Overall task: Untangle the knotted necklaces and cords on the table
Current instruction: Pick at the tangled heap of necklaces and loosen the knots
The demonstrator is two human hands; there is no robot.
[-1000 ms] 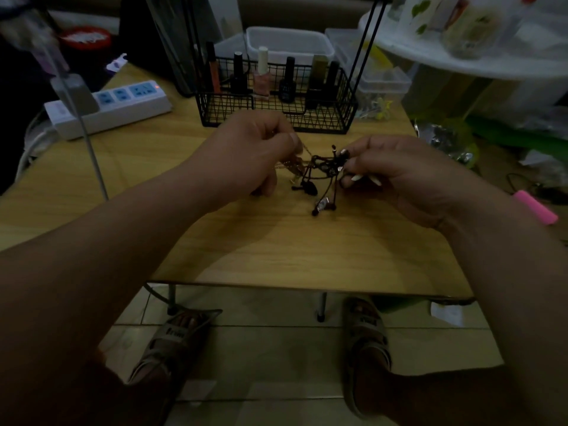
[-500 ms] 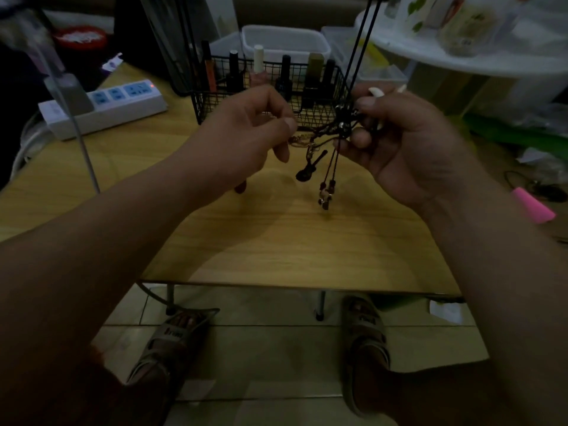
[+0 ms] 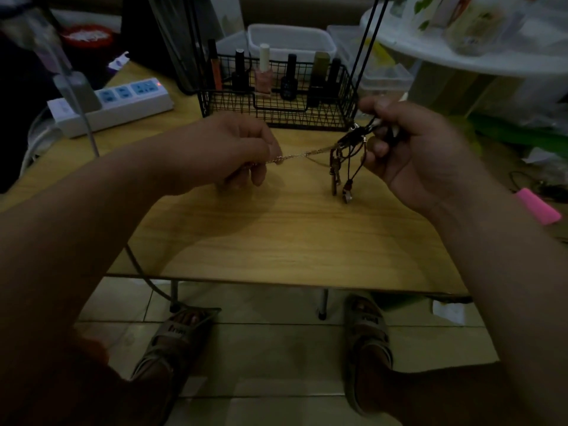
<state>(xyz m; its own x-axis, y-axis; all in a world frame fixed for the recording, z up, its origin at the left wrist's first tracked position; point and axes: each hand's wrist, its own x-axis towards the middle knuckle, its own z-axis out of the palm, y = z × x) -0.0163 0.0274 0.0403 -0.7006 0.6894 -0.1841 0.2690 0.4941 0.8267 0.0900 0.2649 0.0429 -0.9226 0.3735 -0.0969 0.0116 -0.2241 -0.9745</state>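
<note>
Dimly lit, the wooden worktop (image 3: 276, 235) is seen with a black wire basket (image 3: 276, 113) of small bottles (image 3: 263, 75) at its far edge and a white power strip (image 3: 118, 103) toward its far left corner.

A second ago the tangled bundle was kept low over the middle of the worktop, with both hands crowded close around it. Since then it has been lifted and the hands have been drawn apart. A thin metal chain (image 3: 295, 155) is now stretched nearly straight between them, well clear of the surface. One end is pinched in the curled fingers of the left hand (image 3: 233, 149). The other end disappears into the knot (image 3: 349, 142), which is gripped between thumb and fingers of the right hand (image 3: 415, 149), just in front of the basket's right end. Below the knot, dark cords (image 3: 356, 167) and small pendants (image 3: 335, 179) are left hanging above the worktop without touching it.

From this it may be judged that one necklace has been singled out and partly drawn free, so the first separation is under way. The rest remains bunched at the right hand, and whether the chain is still looped through the cords cannot be told, since the knot is too small and dark. Further pulling on a taut chain could tighten the knot, so some slack would probably be needed first.
</note>
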